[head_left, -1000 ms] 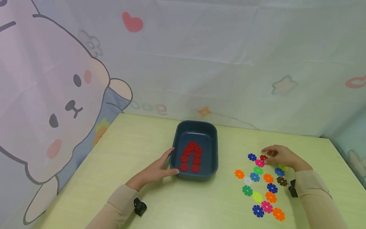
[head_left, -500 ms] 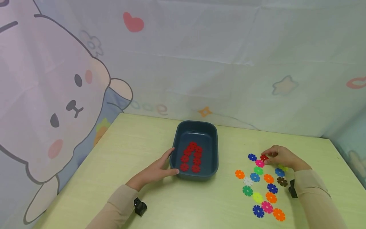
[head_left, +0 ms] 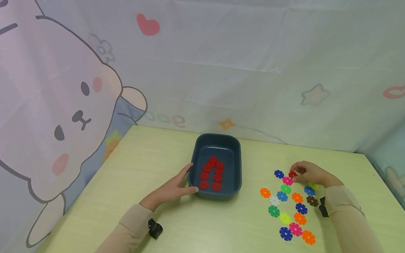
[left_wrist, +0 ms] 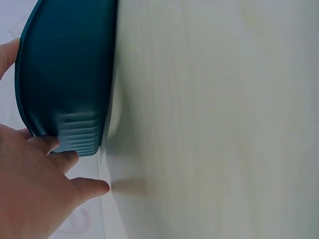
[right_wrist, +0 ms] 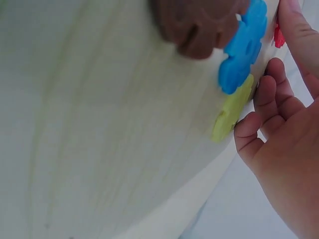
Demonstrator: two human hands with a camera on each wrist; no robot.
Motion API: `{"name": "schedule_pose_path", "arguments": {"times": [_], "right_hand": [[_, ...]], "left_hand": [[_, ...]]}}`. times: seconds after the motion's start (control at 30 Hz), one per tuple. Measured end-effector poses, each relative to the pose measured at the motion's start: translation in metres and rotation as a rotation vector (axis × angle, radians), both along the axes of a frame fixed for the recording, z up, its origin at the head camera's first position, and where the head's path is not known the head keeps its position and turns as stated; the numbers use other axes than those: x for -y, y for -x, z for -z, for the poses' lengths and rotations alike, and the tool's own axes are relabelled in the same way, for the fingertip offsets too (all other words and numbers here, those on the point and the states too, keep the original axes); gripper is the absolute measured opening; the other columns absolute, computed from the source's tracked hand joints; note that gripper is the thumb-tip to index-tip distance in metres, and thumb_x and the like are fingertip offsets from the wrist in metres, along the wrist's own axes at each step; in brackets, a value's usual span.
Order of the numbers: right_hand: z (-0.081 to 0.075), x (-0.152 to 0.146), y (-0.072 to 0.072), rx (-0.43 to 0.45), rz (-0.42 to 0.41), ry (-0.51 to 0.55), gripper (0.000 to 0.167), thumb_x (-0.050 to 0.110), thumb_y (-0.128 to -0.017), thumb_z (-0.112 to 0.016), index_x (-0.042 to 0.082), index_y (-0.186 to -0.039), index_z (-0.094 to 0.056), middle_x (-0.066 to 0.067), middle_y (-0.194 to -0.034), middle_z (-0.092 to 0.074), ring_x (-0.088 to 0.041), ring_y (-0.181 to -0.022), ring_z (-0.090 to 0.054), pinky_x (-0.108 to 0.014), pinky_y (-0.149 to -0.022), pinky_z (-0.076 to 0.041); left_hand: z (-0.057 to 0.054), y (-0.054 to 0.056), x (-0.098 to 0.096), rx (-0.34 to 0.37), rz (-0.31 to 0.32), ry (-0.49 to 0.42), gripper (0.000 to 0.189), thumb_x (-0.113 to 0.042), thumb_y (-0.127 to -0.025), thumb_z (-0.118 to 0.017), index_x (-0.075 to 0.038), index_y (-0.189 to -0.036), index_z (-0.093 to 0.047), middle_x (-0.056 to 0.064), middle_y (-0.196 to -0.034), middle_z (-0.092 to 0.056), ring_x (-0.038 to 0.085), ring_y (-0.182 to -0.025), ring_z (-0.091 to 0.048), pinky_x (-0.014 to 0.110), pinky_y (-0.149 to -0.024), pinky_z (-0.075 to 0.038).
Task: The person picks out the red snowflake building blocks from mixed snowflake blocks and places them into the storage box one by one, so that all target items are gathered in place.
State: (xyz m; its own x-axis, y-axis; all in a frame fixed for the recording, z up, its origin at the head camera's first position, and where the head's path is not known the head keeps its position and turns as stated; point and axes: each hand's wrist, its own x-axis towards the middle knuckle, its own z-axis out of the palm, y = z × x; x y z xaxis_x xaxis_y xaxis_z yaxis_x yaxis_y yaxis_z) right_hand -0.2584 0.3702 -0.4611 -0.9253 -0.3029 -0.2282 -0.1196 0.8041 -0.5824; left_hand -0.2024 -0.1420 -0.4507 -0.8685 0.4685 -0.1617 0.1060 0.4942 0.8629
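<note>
A dark blue plastic bin [head_left: 234, 165] stands mid-table with several red snowflake discs [head_left: 204, 184] joined in an arch shape inside. My left hand [head_left: 172, 188] rests against its near left corner, fingers along the left side and thumb at the front wall. In the left wrist view the straight fingers touch the bin's outer side [left_wrist: 70, 79]. Over at the right, my right hand [head_left: 313, 174] has index finger and thumb on opposite edges of a loose red snowflake disc [head_left: 293, 174]. A pink disc [head_left: 287, 181] lies beside the thumb; a yellow disc [right_wrist: 232, 109] is under the other fingers.
Several loose discs lie nearer me, among them a white disc [head_left: 274, 200], a brown disc [head_left: 312, 201] and an orange disc [head_left: 308, 237]. A dark blue disc [head_left: 279, 174] sits left of the red one. Behind the table hangs a printed cloth [head_left: 253, 70].
The right index finger has come in against the far edge of the red disc. The left hand and the bin hold their places.
</note>
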Motion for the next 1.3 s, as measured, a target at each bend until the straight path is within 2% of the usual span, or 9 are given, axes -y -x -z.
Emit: {"name": "schedule_pose_path", "arguments": {"times": [0.2, 0.47, 0.93, 1.13, 1.3], "right_hand": [[0.0001, 0.0019, -0.0014, 0.000, 0.017, 0.034, 0.031, 0.018, -0.083, -0.077, 0.005, -0.105, -0.060, -0.006, -0.090, -0.054, -0.023, -0.087, -0.049, -0.031, -0.074, -0.047], [-0.0020, -0.0005, -0.0043, -0.028, 0.029, -0.017, 0.035, 0.026, -0.082, -0.078, 0.004, -0.106, -0.064, -0.004, -0.088, -0.056, -0.022, -0.084, -0.050, -0.032, -0.072, -0.047], [-0.0047, -0.0009, -0.0069, 0.004, 0.059, -0.037, 0.041, 0.028, -0.083, -0.077, 0.001, -0.112, -0.066, -0.005, -0.093, -0.060, -0.023, -0.087, -0.052, -0.032, -0.074, -0.049], [-0.0035, -0.0021, -0.0075, 0.020, 0.091, -0.039, 0.047, 0.031, -0.083, -0.076, -0.002, -0.116, -0.065, -0.010, -0.102, -0.064, -0.025, -0.091, -0.055, -0.038, -0.079, -0.053], [-0.0019, -0.0022, -0.0070, 0.016, 0.097, -0.042, 0.048, 0.031, -0.084, -0.075, -0.004, -0.116, -0.065, -0.012, -0.103, -0.065, -0.026, -0.091, -0.055, -0.040, -0.079, -0.053]], "left_hand": [[0.0008, 0.0000, 0.0004, 0.000, 0.000, -0.002, 0.089, -0.040, -0.090, -0.067, -0.030, -0.156, -0.007, 0.001, -0.162, -0.007, 0.030, -0.148, -0.010, 0.060, -0.112, -0.019], [-0.0006, -0.0003, 0.0004, 0.006, 0.003, 0.002, 0.090, -0.042, -0.090, -0.067, -0.031, -0.156, -0.007, 0.000, -0.162, -0.006, 0.030, -0.148, -0.009, 0.061, -0.112, -0.019], [-0.0011, -0.0002, 0.0009, 0.006, 0.004, 0.003, 0.090, -0.040, -0.090, -0.067, -0.030, -0.156, -0.006, 0.000, -0.162, -0.006, 0.030, -0.148, -0.009, 0.060, -0.113, -0.019], [-0.0017, -0.0005, 0.0005, 0.008, 0.007, 0.002, 0.091, -0.041, -0.090, -0.067, -0.030, -0.156, -0.006, -0.001, -0.162, -0.006, 0.029, -0.148, -0.009, 0.060, -0.113, -0.018], [-0.0018, -0.0010, -0.0003, 0.006, 0.001, 0.009, 0.091, -0.041, -0.090, -0.067, -0.030, -0.156, -0.007, 0.000, -0.162, -0.007, 0.030, -0.148, -0.010, 0.059, -0.113, -0.019]]}}
